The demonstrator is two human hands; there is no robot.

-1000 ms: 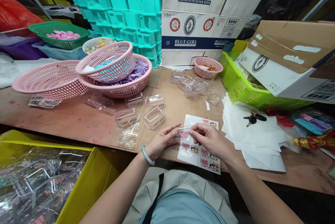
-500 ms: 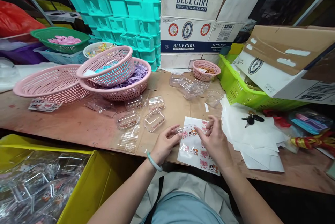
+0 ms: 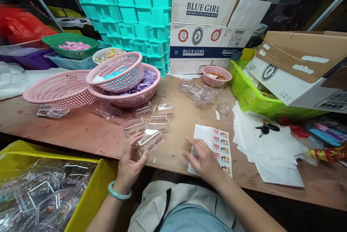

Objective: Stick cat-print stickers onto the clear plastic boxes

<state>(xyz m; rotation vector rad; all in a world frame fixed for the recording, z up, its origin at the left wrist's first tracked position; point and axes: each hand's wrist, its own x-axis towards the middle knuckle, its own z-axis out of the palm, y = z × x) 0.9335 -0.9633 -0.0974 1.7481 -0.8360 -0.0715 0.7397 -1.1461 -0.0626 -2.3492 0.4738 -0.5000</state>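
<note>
My left hand (image 3: pixel 131 165), a pale green bangle on its wrist, grips a clear plastic box (image 3: pixel 150 138) between thumb and fingers. The box is tilted over the table's front edge, close to several similar clear boxes (image 3: pixel 159 123) with small printed stickers. My right hand (image 3: pixel 204 157) is over a white sticker sheet (image 3: pixel 206 130), fingers apart and slightly blurred, holding nothing that I can see. Cartoon cats and pink designs run down the sheet's right side; its upper left part is blank. The hand covers part of the sheet's lower half.
Pink baskets (image 3: pixel 58 89) stand at the left, one with purple pieces (image 3: pixel 148 82). More clear plastic parts (image 3: pixel 202 94) lie further back near a small pink basket (image 3: pixel 217 76). White papers (image 3: pixel 252 134) with keys (image 3: pixel 264 129) are at right. A yellow bin (image 3: pixel 89 192) of clear boxes is at lower left.
My left hand has moved left from the sticker sheet to the group of boxes, carrying the clear plastic piece. My right hand has opened away from it and shifted slightly left and down.
</note>
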